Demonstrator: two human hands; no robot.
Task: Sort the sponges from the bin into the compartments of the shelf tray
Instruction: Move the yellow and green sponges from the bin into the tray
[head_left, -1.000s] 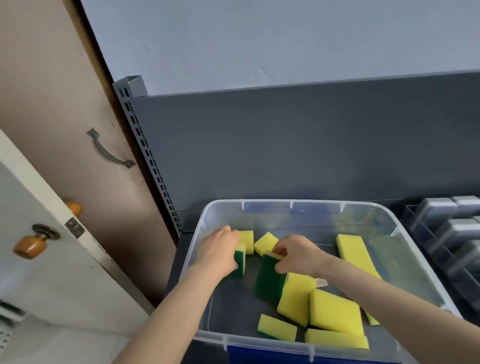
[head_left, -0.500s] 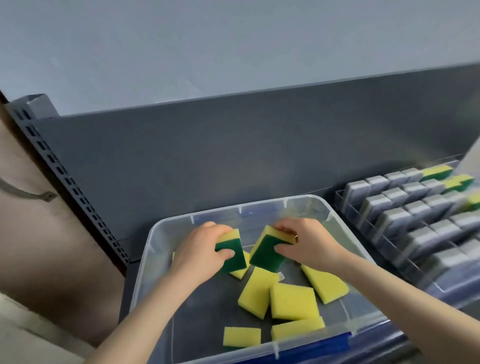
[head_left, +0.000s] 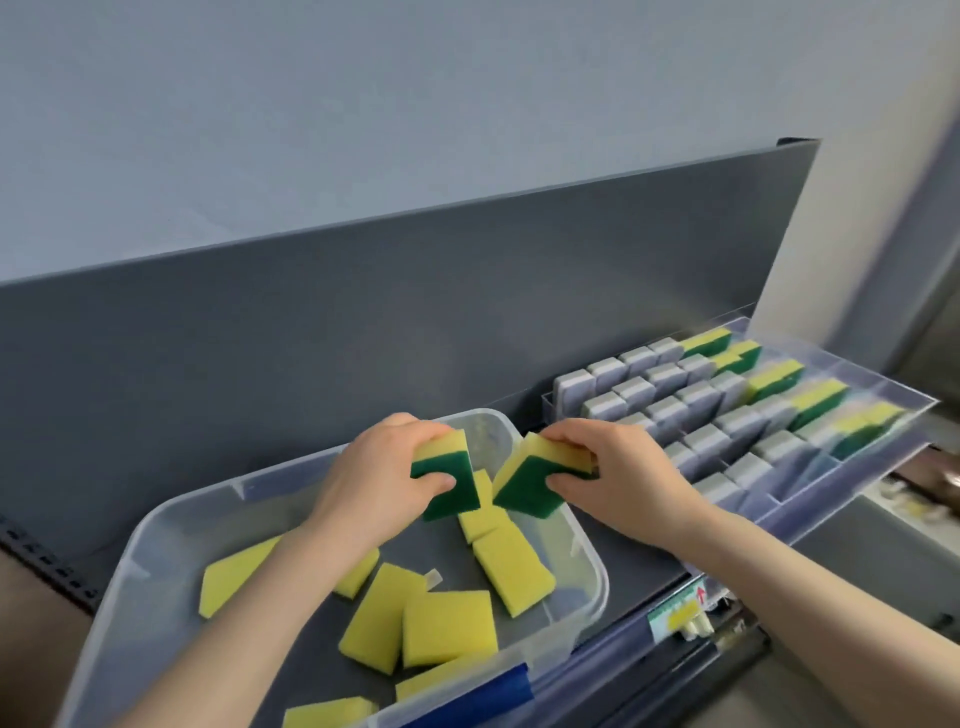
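Note:
My left hand (head_left: 382, 480) grips a yellow-and-green sponge (head_left: 452, 480) above the clear plastic bin (head_left: 156, 545). My right hand (head_left: 618, 478) grips a second yellow-and-green sponge (head_left: 530, 486) over the bin's right rim, green side facing me. The two sponges hang close together without touching. Several more yellow sponges (head_left: 447, 626) lie loose on the bin's floor. The clear shelf tray (head_left: 878, 415) sits to the right, its rows filled with grey sponges (head_left: 649, 395) on the left and yellow-green sponges (head_left: 815, 402) at the far right.
A grey metal shelf back panel (head_left: 363, 322) rises behind the bin and tray. A perforated upright (head_left: 47, 566) runs at the left. The shelf's front edge carries a price label (head_left: 675, 613).
Both hands have lifted their sponges out of the bin and carried them up and to the right. The view has swung right, bringing the shelf tray fully into sight.

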